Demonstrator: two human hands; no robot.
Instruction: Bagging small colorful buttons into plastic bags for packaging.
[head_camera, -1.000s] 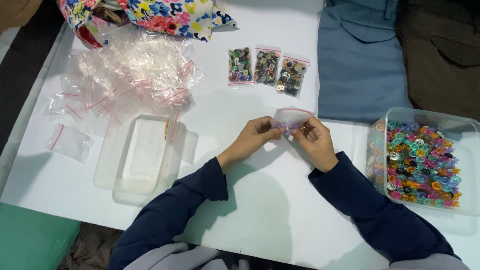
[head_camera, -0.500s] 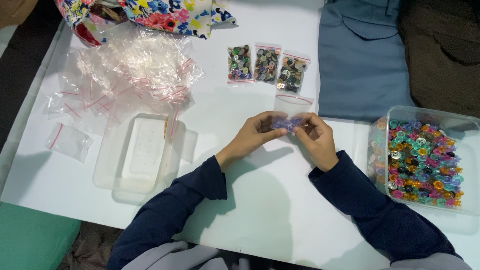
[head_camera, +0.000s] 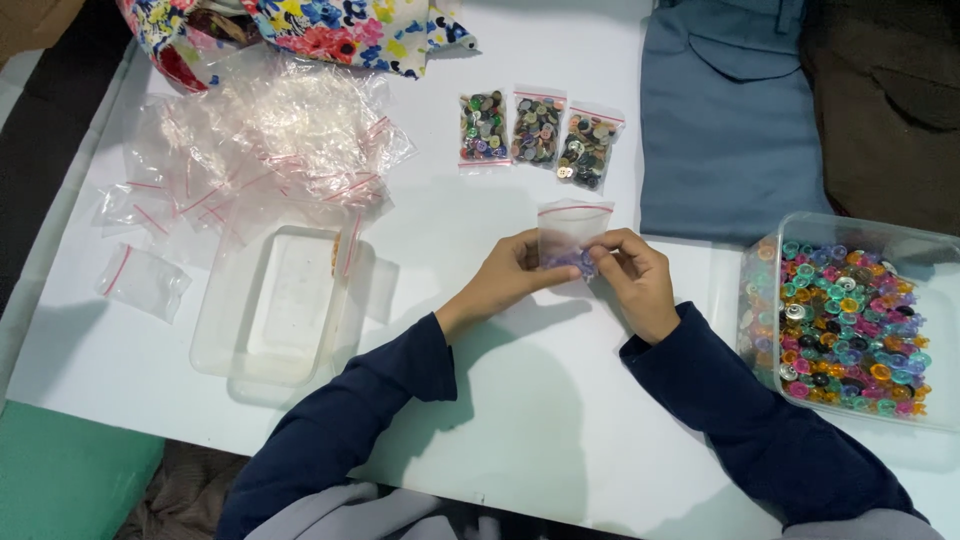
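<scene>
White tabletop (head_camera: 520, 420) seen from the head camera, pretty cluttered round the edges: a heap of empty clear zip bags (head_camera: 265, 135) in the upper left, a floral cloth (head_camera: 330, 25) along the top edge, a blue garment (head_camera: 730, 110) upper right, an empty clear plastic tub (head_camera: 285, 305) at left centre, and a tub of bright coloured buttons (head_camera: 850, 320) at the right edge. Three filled button bags (head_camera: 540, 135) lie in a row near the top middle. The small zip bag (head_camera: 568, 240) sits dead centre of the frame, pinched between both hands. The left hand (head_camera: 510, 280) has thumb and fingertips closed on its lower left part, the right hand (head_camera: 635, 280) is closed on the lower right, other fingers curled in. A few bluish buttons show at the bottom of it. The bag stands with its long axis running up-frame, red zip strip at the top pointing away from the person, toward the filled row. My take on doing this bit well: keep the mouth end highest so nothing slides out, shake the buttons down flat, then run the pinch along the whole strip, since those seals tend to skip a spot.
</scene>
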